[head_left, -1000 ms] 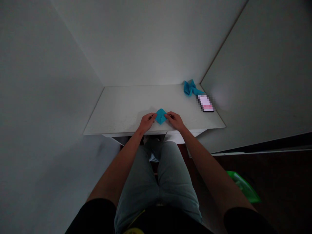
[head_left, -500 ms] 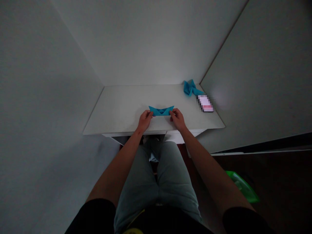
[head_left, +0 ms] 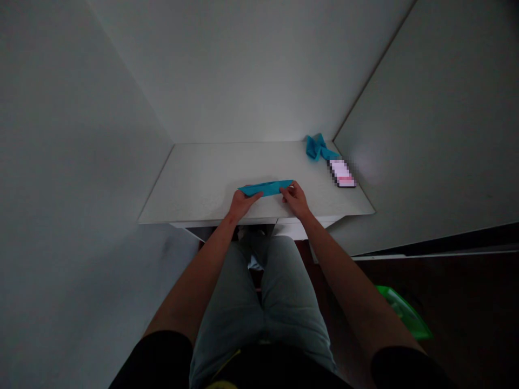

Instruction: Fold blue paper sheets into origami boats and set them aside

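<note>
A long, narrow piece of folded blue paper point(head_left: 267, 188) is held just over the near half of the white desk point(head_left: 203, 178), its right end a little higher in the view than its left. My left hand point(head_left: 243, 203) is closed on the left part, thumb laid along the near edge. At the other end, my right hand point(head_left: 296, 200) pinches the paper between thumb and fingers. Some of the fingers behind the paper are hidden.
At the desk's back right corner lies more folded blue paper point(head_left: 315, 148). A phone point(head_left: 343, 174) with a blurred-out screen rests in front of it. Walls border the desk at the back and right. A green container point(head_left: 405, 313) stands on the floor to the right.
The folded paper has gone from a boat-like shape with two raised points to a longer, flatter strip, slightly tilted. My left thumb has slid inward along its near edge.
</note>
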`<state>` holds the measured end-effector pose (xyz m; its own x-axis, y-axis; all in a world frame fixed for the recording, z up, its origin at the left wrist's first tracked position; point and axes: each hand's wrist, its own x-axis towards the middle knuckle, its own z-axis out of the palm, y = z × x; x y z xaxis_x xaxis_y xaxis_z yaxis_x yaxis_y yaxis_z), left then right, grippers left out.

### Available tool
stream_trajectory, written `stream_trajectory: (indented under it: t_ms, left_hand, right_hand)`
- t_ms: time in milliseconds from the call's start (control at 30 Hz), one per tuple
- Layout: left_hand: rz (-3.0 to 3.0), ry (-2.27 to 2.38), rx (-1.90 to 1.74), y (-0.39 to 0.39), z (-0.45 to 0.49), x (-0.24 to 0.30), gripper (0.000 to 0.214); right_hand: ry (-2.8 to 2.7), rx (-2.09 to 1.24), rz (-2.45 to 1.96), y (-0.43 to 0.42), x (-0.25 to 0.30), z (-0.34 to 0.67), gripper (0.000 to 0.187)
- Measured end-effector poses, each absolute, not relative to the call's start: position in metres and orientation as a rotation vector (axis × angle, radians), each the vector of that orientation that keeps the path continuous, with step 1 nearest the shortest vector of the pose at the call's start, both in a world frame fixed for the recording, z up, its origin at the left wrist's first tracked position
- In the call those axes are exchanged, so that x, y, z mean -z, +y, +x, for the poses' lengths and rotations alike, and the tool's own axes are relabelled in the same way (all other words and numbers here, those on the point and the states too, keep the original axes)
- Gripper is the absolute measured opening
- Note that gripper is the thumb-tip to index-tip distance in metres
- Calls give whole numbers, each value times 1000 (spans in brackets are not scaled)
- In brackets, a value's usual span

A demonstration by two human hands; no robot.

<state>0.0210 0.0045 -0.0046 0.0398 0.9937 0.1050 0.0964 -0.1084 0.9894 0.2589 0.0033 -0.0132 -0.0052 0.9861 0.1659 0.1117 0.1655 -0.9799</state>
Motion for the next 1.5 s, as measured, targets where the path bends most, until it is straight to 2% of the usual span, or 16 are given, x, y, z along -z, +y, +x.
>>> stream_trajectory:
  t_ms: [167, 333, 500, 600, 767, 900, 1033, 1133, 1367, 1500]
  left_hand:
    - [1448, 1252, -1166, 3, 17, 4, 33]
    - [1367, 1380, -1193, 6, 18, 4, 53]
    - [1197, 1376, -1298, 6, 21, 4, 67]
    - [1151, 1323, -1385, 4, 22, 5, 68]
    - [1087, 1237, -1468, 4, 22, 7, 61]
    - [1089, 1272, -1499, 4, 20, 5, 56]
    - [1095, 1317, -1498, 2, 21, 0, 53]
    - [1151, 1373, -1456, 0, 22, -3, 58]
    - [1258, 1321, -1375, 0, 22, 0, 67]
    - [1179, 1243, -1450, 2, 26, 3, 69]
  right_hand:
    - [-1388, -1024, -1167, 0, 11, 260, 68]
    - [-1425, -992, -1253, 1, 11, 263, 64]
    - [-1438, -966, -1330, -1, 8, 261, 81]
    - [-1392, -952, -1354, -2, 7, 261, 82]
    - [-1400, -903, -1369, -1, 9, 262, 76]
    - [-1486, -912, -1280, -4, 12, 260, 62]
    - [-1574, -951, -1181, -12, 10, 263, 63]
    - [-1615, -907, -1195, -21, 6, 270, 62]
    - [-1918, -675, -1296, -58, 2, 286, 46]
    - [-1944, -691, -1294, -70, -1, 287, 38]
